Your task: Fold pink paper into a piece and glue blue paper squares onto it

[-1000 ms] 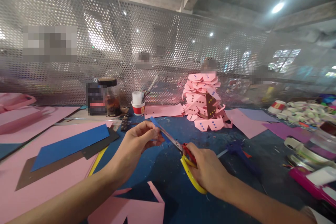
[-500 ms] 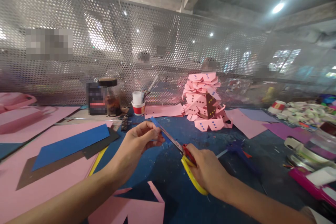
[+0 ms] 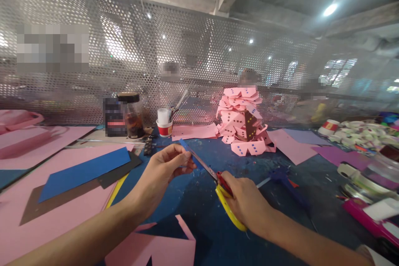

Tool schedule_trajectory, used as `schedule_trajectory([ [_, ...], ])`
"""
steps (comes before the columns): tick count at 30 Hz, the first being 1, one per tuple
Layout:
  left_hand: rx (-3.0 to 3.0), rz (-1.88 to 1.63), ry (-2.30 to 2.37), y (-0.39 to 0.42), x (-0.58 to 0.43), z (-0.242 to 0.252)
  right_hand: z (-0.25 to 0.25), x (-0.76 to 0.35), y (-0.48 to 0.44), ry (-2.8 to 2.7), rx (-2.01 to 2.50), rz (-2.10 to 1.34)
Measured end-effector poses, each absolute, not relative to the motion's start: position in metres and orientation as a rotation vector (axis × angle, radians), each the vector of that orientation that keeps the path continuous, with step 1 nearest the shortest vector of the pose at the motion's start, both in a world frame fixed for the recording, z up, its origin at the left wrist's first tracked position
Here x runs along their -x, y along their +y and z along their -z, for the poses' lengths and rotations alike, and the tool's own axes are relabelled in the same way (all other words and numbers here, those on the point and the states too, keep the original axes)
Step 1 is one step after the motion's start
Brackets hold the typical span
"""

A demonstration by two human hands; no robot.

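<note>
My left hand (image 3: 170, 162) pinches a narrow blue paper strip (image 3: 183, 144) between thumb and fingers, above the dark blue table (image 3: 174, 220). Wrapped round the handles of a pair of scissors (image 3: 227, 210), red and yellow with metal blades, is my right hand (image 3: 245, 199). The blades point up and left and lie along the strip, close to my left fingertips; whether they are fully closed is hard to tell. A pink paper cutout (image 3: 165, 249) with a notch and folded-up arms lies below my hands, nearest to me.
Blue card (image 3: 87, 172) lies over brown and dark pieces on pink sheets at left. A tall stack of pink paper masks (image 3: 240, 120) stands behind my hands. A blue glue gun (image 3: 288, 185) lies at right, near tape rolls (image 3: 355, 187). A cup (image 3: 164, 126) and jar (image 3: 134, 116) stand behind.
Almost nothing differs. Both hands, the scissors and the blue strip stay in nearly the same place.
</note>
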State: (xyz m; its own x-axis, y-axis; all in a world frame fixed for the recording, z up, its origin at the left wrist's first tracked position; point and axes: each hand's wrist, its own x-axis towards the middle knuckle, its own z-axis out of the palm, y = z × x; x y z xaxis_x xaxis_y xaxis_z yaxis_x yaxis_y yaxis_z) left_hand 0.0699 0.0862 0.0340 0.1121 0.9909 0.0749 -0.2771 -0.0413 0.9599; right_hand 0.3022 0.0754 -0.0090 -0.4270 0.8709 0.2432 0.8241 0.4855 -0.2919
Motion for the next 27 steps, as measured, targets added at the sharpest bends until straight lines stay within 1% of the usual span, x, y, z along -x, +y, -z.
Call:
schedule_trajectory([
  [11,-1.106,-1.27,0.895,0.0846,-0.07,-0.0345,0.0064,-0.3042,0.0737,-2.426,1.46,-0.179],
  [18,-1.184,-1.331,0.933,0.086,-0.0693,-0.0368,0.0021,-0.3027,0.0728,-2.392,1.443,-0.269],
  [27,-1.151,-1.337,0.935,0.0863,-0.069,-0.0374,0.0056,-0.3018,0.0721,-2.379,1.442,-0.19],
])
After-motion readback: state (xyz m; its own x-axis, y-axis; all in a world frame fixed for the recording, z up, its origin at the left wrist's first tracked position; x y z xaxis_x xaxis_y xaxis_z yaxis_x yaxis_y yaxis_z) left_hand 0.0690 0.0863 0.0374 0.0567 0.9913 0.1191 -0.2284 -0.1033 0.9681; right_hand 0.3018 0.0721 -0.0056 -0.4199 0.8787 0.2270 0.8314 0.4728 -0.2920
